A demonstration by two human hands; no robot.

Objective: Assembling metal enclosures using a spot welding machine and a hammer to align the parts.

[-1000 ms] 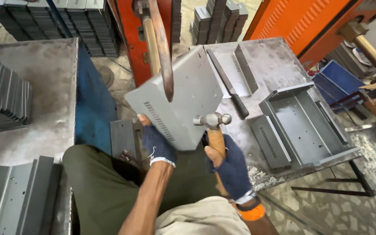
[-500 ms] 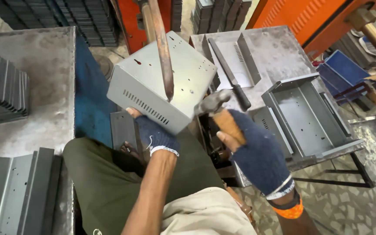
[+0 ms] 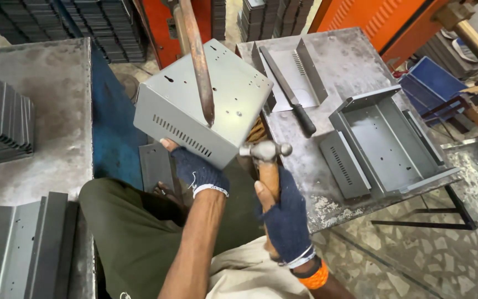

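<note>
The person is wearing dark blue knitted gloves with white cuffs on both the left hand [image 3: 197,171] and the right hand [image 3: 286,218]. A loose white thread is hanging from the left glove. An orange band is sitting on the right wrist. The arms are bare. The person is wearing olive green trousers and a beige shirt.

No packages, labels, signs, screens.
</note>
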